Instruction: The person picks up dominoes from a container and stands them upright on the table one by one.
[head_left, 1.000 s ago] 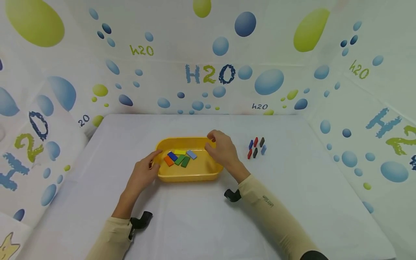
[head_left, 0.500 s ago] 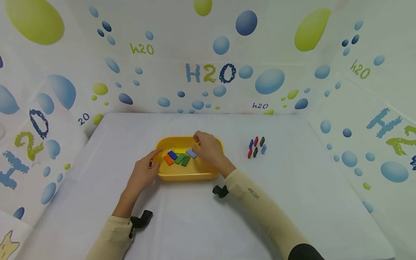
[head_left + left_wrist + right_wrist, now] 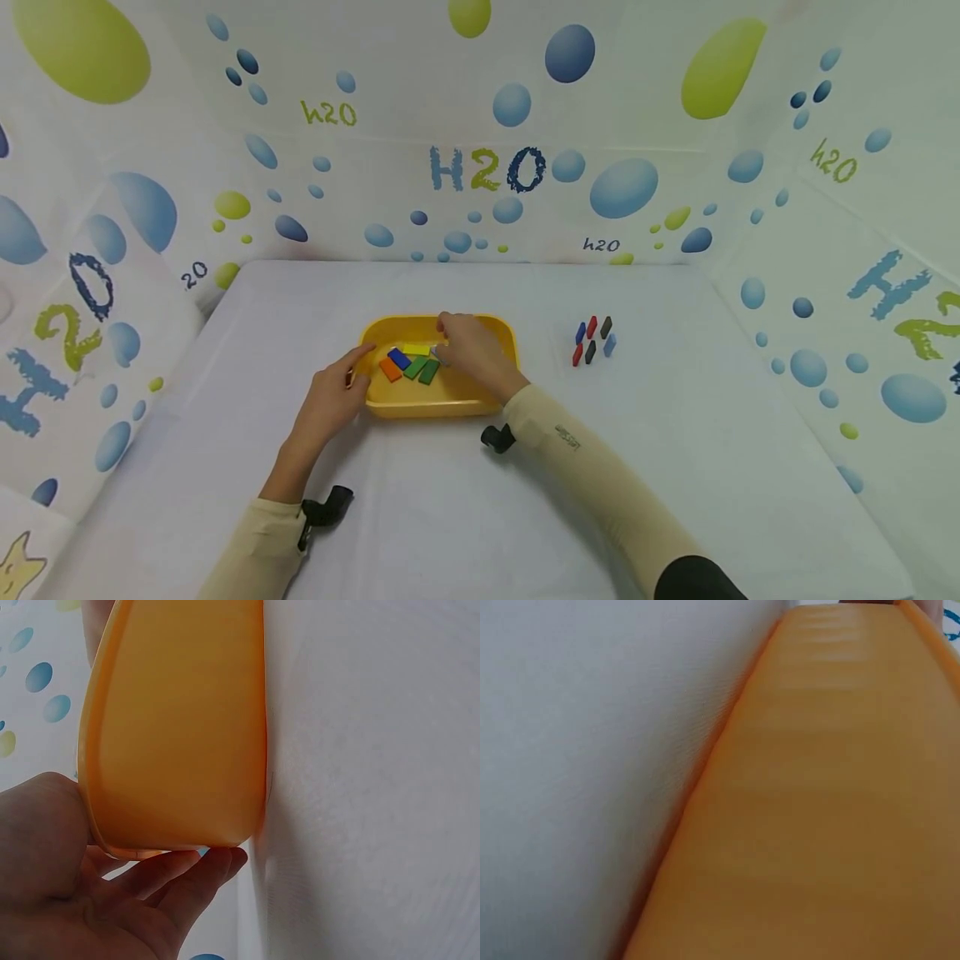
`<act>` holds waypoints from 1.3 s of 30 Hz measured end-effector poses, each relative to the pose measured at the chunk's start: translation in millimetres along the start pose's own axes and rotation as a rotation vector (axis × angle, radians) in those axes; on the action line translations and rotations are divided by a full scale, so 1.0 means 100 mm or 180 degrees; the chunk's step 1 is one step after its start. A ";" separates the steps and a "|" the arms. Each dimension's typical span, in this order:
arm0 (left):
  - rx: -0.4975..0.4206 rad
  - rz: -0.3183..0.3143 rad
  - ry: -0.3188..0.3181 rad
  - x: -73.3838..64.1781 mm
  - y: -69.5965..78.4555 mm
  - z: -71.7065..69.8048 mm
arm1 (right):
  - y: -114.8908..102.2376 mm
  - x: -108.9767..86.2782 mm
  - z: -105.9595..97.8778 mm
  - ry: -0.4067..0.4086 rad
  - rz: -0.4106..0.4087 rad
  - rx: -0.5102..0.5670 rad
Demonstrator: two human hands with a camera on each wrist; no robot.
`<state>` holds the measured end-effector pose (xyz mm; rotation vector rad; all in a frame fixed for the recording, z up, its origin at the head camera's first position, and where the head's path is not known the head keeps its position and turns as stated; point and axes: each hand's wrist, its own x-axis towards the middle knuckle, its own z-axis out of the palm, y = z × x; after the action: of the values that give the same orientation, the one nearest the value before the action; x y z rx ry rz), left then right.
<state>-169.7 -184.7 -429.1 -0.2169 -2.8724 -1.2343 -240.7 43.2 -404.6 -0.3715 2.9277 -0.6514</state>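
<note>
A yellow plastic tray (image 3: 431, 409) stands on the white-covered table. In it lie small flat blocks: an orange one (image 3: 390, 370), a dark blue one (image 3: 400, 359), a yellow one (image 3: 417, 349) and two green ones (image 3: 429, 372). My left hand (image 3: 337, 392) holds the tray's left end, thumb at the rim and fingers against the outer wall (image 3: 180, 750). My right hand (image 3: 476, 350) reaches over the tray, its fingertips right at a light blue block (image 3: 435, 353) that they mostly hide. Whether they pinch it I cannot tell. The right wrist view shows only the tray's outer side (image 3: 802, 810).
Right of the tray, several small blocks stand on edge in two rows, among them a red block (image 3: 592, 327), a black block (image 3: 590, 352) and a light blue block (image 3: 610, 345). A white patterned sheet (image 3: 360, 192) forms the walls behind and beside the table.
My right hand has moved left and down from the tray's right end to the light blue block, now partly covering it. The left hand stays on the tray.
</note>
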 end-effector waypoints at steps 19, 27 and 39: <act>0.0017 0.0040 0.0016 0.01 -0.01 0.00 | -0.03 0.08 0.18 -0.0098 -0.0029 -0.0544; 0.0006 -0.0008 0.0007 0.01 -0.03 0.01 | -0.03 0.06 0.22 -0.0047 -0.0389 -0.0870; 0.0074 0.0026 0.0042 0.02 -0.02 0.03 | 0.02 0.03 0.27 0.0040 -0.0604 -0.0827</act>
<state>-171.3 -183.7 -432.4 -0.2193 -2.8699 -1.1959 -239.3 33.3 -429.5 -0.6803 3.0190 -0.2914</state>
